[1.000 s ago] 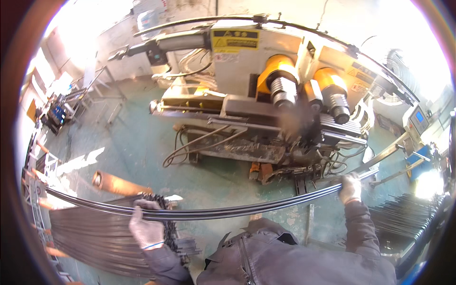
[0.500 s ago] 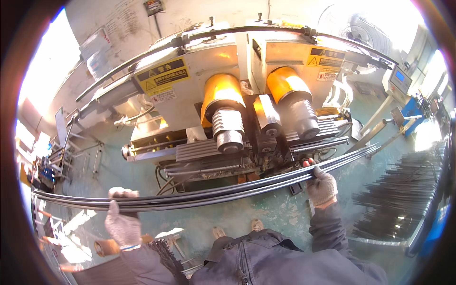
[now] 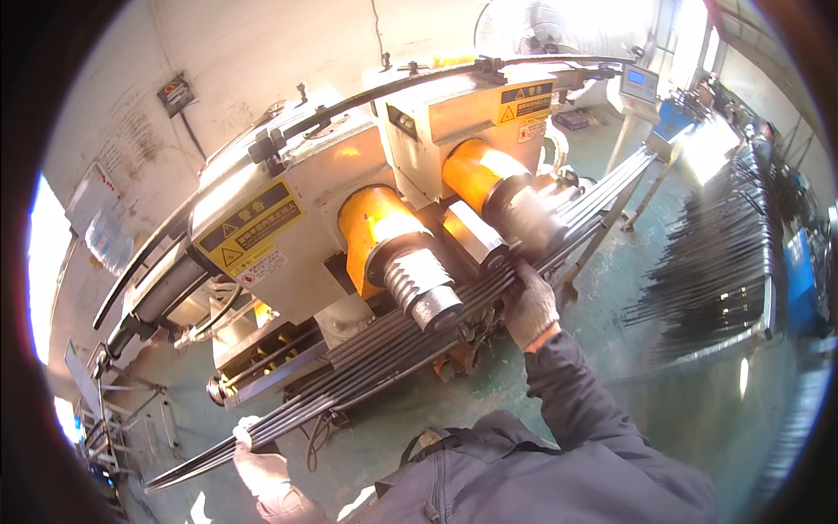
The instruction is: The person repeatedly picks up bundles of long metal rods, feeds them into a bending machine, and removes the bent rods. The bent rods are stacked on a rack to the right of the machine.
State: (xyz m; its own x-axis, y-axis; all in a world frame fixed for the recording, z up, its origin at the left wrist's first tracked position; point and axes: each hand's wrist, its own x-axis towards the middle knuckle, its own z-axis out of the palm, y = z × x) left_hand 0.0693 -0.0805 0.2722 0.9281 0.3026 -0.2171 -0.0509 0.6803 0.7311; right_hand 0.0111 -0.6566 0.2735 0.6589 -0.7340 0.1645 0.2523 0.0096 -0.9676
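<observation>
Several long, thin grey metal rods [image 3: 384, 367] run in a bundle from the lower left up to the right, in front of a machine [image 3: 332, 166]. My left hand [image 3: 259, 463], in a light glove, is closed around them near their left end. Farther right, my gloved right hand [image 3: 530, 310] grips the bundle just below the machine's rollers, its fingertips partly hidden. The rods pass close by a grooved metal roller [image 3: 419, 284] on a yellow housing [image 3: 371, 227] and a second, blurred roller [image 3: 537, 218]. Whether they touch the machine I cannot tell.
At the right, a rack [image 3: 770, 306] bears a heap of dark thin rods [image 3: 698, 271]. A control box [image 3: 640, 83] with a lit screen stands on a post behind it. Metal stands [image 3: 131, 397] are at the left. A dark curved bar [image 3: 349, 100] spans the machine's top.
The rods have moved toward the machine in both hands, now lying nearer the rollers. My view has tilted, so the bundle slants up to the right.
</observation>
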